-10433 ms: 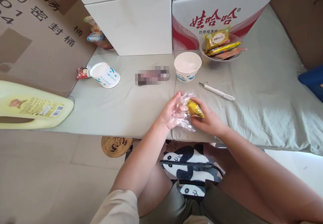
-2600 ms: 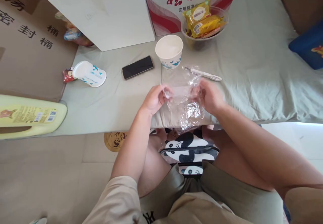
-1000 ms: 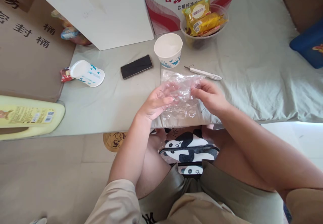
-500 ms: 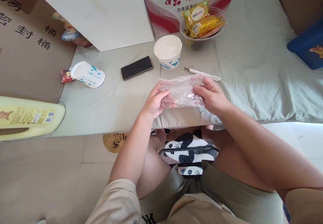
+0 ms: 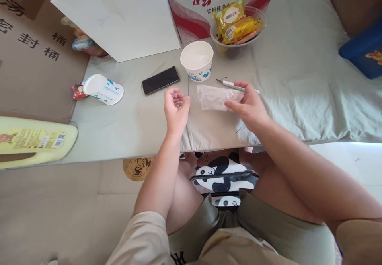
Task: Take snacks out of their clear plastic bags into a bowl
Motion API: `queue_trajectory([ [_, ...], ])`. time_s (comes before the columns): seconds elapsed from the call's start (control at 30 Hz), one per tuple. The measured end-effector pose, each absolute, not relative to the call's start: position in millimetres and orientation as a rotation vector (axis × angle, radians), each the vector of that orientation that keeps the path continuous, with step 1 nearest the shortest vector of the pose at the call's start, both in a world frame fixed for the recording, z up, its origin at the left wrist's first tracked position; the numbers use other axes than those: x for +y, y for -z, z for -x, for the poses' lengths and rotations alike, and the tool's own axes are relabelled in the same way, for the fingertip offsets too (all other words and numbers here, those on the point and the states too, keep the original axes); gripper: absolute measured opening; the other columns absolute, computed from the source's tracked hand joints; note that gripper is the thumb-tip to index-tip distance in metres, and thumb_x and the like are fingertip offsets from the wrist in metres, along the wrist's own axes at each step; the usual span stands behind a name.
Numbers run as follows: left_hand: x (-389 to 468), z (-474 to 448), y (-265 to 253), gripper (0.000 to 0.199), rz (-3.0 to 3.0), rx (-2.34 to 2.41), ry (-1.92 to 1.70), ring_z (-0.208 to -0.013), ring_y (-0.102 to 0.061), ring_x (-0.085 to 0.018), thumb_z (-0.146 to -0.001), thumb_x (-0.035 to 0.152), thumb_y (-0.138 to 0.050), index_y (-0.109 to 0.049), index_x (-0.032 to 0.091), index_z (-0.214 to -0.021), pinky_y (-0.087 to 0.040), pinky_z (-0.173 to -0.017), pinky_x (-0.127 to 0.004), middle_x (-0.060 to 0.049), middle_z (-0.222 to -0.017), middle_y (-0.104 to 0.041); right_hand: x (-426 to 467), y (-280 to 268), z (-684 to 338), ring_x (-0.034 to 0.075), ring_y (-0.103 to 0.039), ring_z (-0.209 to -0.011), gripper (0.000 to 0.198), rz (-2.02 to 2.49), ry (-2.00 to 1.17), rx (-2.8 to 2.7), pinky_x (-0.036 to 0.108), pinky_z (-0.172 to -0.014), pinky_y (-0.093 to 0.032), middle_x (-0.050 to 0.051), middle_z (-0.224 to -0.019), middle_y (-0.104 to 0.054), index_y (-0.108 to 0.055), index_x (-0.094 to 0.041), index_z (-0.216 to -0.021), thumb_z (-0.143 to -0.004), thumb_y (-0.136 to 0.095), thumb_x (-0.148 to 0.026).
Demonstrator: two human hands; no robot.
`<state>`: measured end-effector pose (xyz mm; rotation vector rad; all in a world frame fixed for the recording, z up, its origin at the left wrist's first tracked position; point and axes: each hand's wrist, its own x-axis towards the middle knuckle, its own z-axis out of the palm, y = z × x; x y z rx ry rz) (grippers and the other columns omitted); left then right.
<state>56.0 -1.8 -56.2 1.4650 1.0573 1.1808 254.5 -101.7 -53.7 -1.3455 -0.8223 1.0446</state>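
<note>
My right hand (image 5: 250, 105) pinches the right end of a clear plastic bag (image 5: 211, 97) between thumb and fingers. The bag looks flat and crinkled, close above the cloth. My left hand (image 5: 177, 110) is off to its left, holding nothing, with its fingers loosely curled and apart. Just behind the bag stands a white paper cup (image 5: 200, 71) with blue print, upright. A white-handled craft knife (image 5: 229, 84) lies behind the bag, partly hidden by my right fingers. The black phone (image 5: 160, 80) rests on the cloth behind and left of my left hand.
Yellow snack packets (image 5: 229, 16) fill a clear bowl (image 5: 219, 44) in front of a printed carton (image 5: 191, 20). Another paper cup (image 5: 104, 90) lies tipped at the left, near a yellow jug (image 5: 67, 139). A white box (image 5: 119, 22) stands behind the phone; a blue container (image 5: 361, 54) is far right.
My left hand has let go of the bag and moved left. The bag, held by my right hand alone, has shifted slightly back toward the cup.
</note>
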Motion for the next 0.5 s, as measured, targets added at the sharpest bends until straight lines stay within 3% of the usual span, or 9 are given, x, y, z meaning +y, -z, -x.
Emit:
queue_trajectory([
  [0.1,-2.6,-66.1,60.8,0.034,-1.555,0.978,-1.123,-0.078,-0.063,-0.012,-0.086,0.053,-0.073,-0.06,0.022,-0.091,-0.051,-0.074,-0.025,0.0,-0.081,-0.063,-99.3,52.9,-251.6,0.016,-0.058,-0.077,0.027,1.378,-0.873,-0.757,0.032,-0.075,-0.047,-0.002,-0.08,-0.061,-0.06,-0.025,-0.092,-0.072,-0.076,-0.031],
  [0.17,-7.9,-75.7,62.3,0.045,-1.6,0.834,-1.025,-0.097,-0.069,-0.018,-0.081,0.061,-0.075,-0.063,0.023,-0.104,-0.053,-0.084,-0.03,-0.006,-0.1,-0.07,-99.9,48.4,-246.4,0.016,-0.057,-0.076,0.019,1.389,-0.887,-0.79,0.032,-0.076,-0.047,-0.002,-0.075,-0.059,-0.06,-0.024,-0.081,-0.075,-0.074,-0.034],
  [0.27,-16.7,-88.7,61.4,0.064,-1.619,0.646,-0.915,-0.118,-0.067,-0.024,-0.075,0.066,-0.079,-0.062,0.027,-0.122,-0.053,-0.095,-0.034,-0.009,-0.125,-0.069,-102.1,41.0,-237.4,0.016,-0.06,-0.079,0.02,1.22,-1.085,-0.811,0.033,-0.079,-0.05,-0.002,-0.076,-0.061,-0.062,-0.025,-0.082,-0.076,-0.073,-0.041],
  [0.4,-21.4,-95.2,57.0,0.048,-1.576,0.642,-0.841,-0.086,-0.07,-0.018,-0.082,0.065,-0.072,-0.071,0.021,-0.103,-0.054,-0.076,-0.029,-0.005,-0.094,-0.074,-103.0,37.2,-233.9,0.018,-0.064,-0.086,0.028,1.079,-1.311,-0.837,0.032,-0.074,-0.054,0.001,-0.087,-0.067,-0.064,-0.023,-0.086,-0.08,-0.069,-0.051],
  [0.5,-21.0,-95.8,57.8,0.046,-1.476,0.722,-0.889,-0.071,-0.065,-0.014,-0.082,0.064,-0.072,-0.073,0.019,-0.092,-0.051,-0.068,-0.026,-0.002,-0.08,-0.072,-101.0,40.7,-239.0,0.015,-0.061,-0.079,0.029,1.264,-1.145,-0.824,0.027,-0.064,-0.05,0.001,-0.089,-0.065,-0.062,-0.023,-0.097,-0.082,-0.068,-0.047],
])
